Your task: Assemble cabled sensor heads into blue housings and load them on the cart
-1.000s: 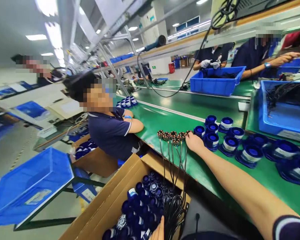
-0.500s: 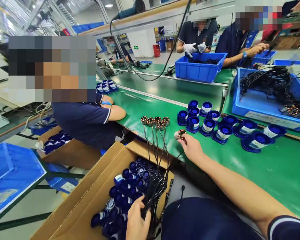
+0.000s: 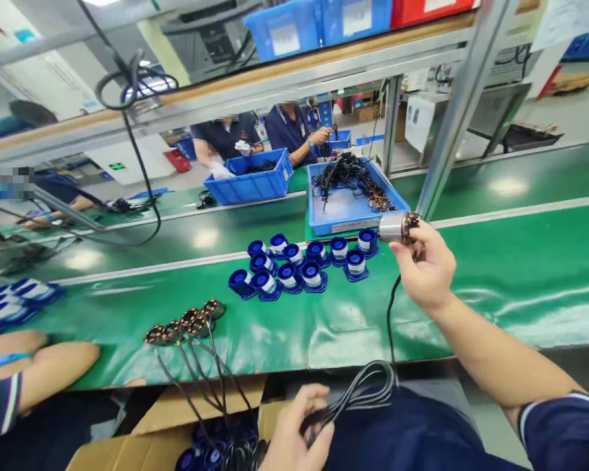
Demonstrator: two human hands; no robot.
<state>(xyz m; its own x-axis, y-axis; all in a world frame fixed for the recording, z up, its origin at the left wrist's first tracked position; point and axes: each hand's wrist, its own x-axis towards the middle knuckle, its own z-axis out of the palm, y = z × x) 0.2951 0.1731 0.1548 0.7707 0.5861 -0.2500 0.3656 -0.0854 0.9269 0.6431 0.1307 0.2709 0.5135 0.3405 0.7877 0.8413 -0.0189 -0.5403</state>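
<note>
My right hand (image 3: 427, 267) pinches a motor stator (image 3: 393, 229), a silvery cylinder with copper windings at one end, raised above the green bench. A black cable (image 3: 390, 320) runs down from it to a looped bundle (image 3: 368, 386). My left hand (image 3: 299, 428) is closed round that bundle at the bench's front edge. Several more copper-wound stators (image 3: 191, 322) lie close together on the bench to the left, their cables hanging over the edge. Beyond them stand several dark blue plastic housings (image 3: 289, 277) with white labels.
A blue tray (image 3: 319, 219) of cabled stators stands behind the housings. Below the edge is a cardboard box (image 3: 112, 454) holding more housings. A co-worker's arms (image 3: 53, 373) rest at the left. A metal post (image 3: 464, 98) and shelf cross the far side; co-workers sit beyond.
My view has swung right. My right hand has lifted the stator off the bench edge and rightward. The left hand has closed on its cable bundle, away from the other cables.
</note>
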